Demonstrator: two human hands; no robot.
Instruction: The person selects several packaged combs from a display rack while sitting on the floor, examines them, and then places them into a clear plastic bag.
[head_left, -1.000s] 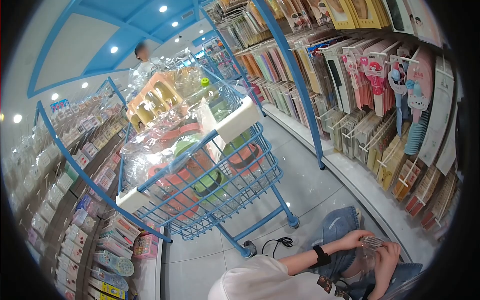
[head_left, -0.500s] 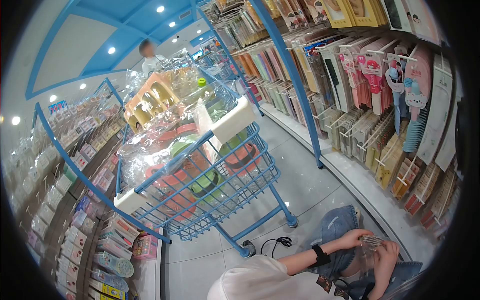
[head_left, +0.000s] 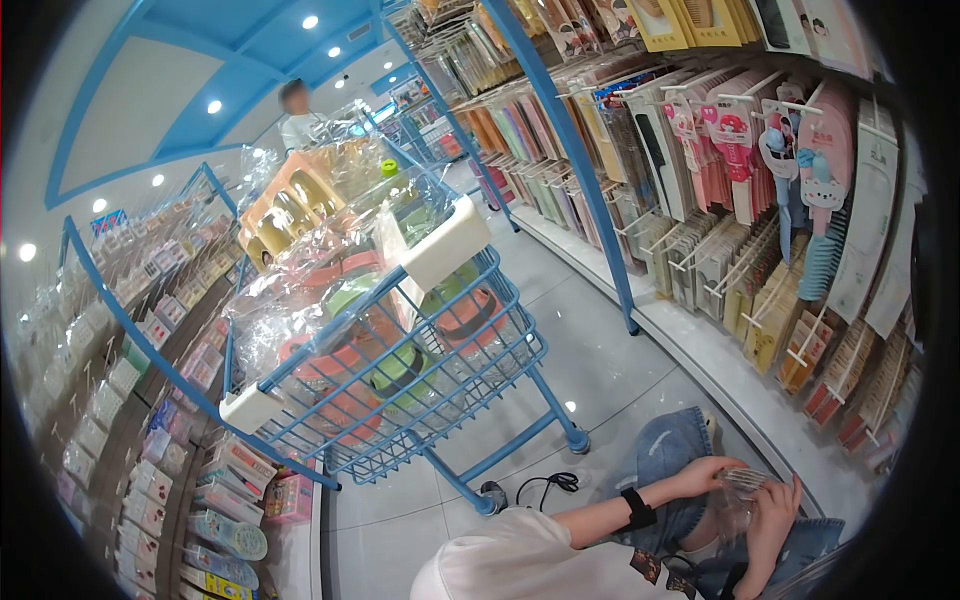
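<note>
At the lower right, my left hand [head_left: 706, 476] is closed on the near edge of a small clear plastic packet [head_left: 744, 482] with thin, light-coloured strips inside. My right hand [head_left: 774, 512] grips the packet's other side, its fingers bent over the plastic and one finger pointing up. What exactly the packet contains is too small to tell. Clear film hangs below it between my hands. Both hands are above my knees in blue denim [head_left: 668, 450].
A blue wire cart [head_left: 440, 370] loaded with plastic-wrapped pink and green containers stands ahead. Racks of hanging combs and packets [head_left: 740, 190] line the right, with more shelves [head_left: 150, 430] on the left. A black cable [head_left: 548, 487] lies on the floor. A person [head_left: 298, 120] stands behind the cart.
The view has shifted slightly, so the cart and racks appear a little further left. Both hands keep hold of the packet, with a finger of my right hand now raised.
</note>
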